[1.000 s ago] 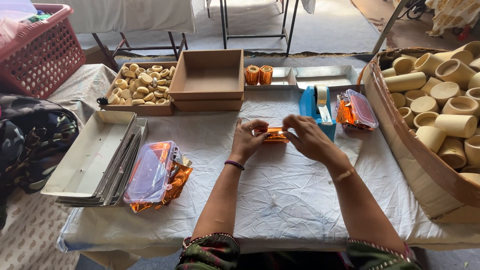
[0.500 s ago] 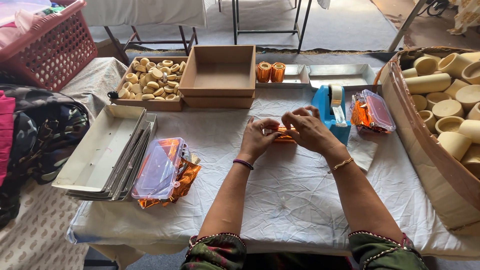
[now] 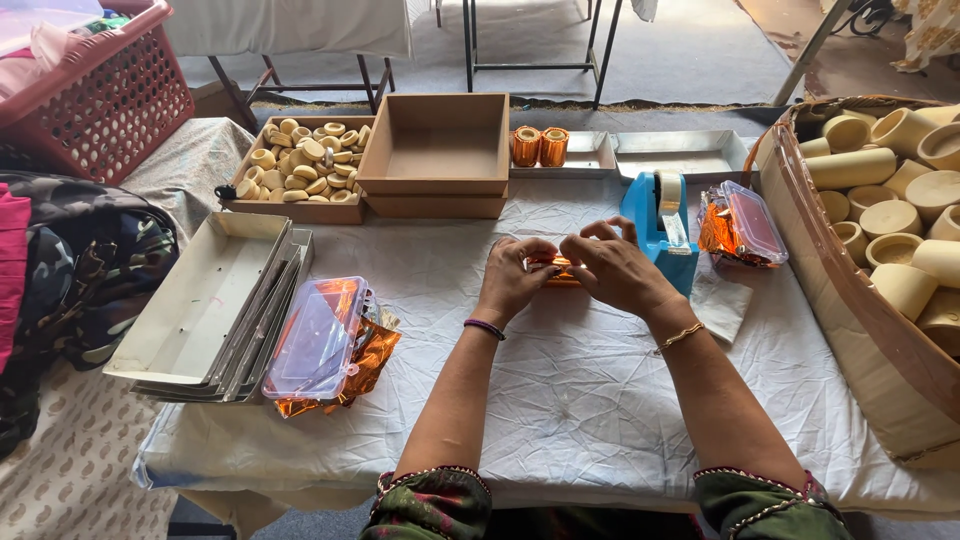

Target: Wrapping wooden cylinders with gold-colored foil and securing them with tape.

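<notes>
Risk of foil tearing or slipping: left hand (image 3: 517, 278) and right hand (image 3: 612, 268) pinched tight in shared grip on small orange foil-wrapped piece (image 3: 558, 270) above table (image 3: 600, 400), blue tape dispenser (image 3: 660, 225) just right, snag-prone.

Two foil-wrapped orange rolls (image 3: 540, 146), two clear plastic boxes (image 3: 318, 335), one blue tape dispenser (image 3: 657, 225), one red basket (image 3: 105, 85).
</notes>
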